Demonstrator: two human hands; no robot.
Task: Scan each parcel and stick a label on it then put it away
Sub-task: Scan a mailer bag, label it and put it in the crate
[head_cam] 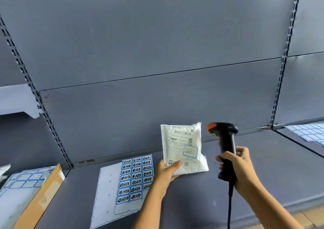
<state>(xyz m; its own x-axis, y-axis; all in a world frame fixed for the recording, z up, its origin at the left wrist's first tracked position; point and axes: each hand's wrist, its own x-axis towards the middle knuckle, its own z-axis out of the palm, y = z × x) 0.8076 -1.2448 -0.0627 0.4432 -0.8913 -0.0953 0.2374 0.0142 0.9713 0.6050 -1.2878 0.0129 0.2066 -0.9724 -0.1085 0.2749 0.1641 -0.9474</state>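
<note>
My left hand (167,171) holds a white plastic parcel (184,146) upright by its lower left corner, above the grey shelf (263,167). The parcel's face shows a printed shipping slip with a barcode and a blue-framed label near its lower right. My right hand (236,163) grips the handle of a black barcode scanner (224,137) with an orange tip. The scanner head sits just right of the parcel's top edge and points left toward it. A sheet of blue-framed labels (135,177) lies flat on the shelf, left of my left forearm.
A cardboard box (42,199) with another label sheet on top stands at the left edge. More label sheets (308,133) lie on the neighbouring shelf at the right. Slotted uprights (280,81) flank the grey back panel. The scanner's cable (230,206) hangs down along my right forearm.
</note>
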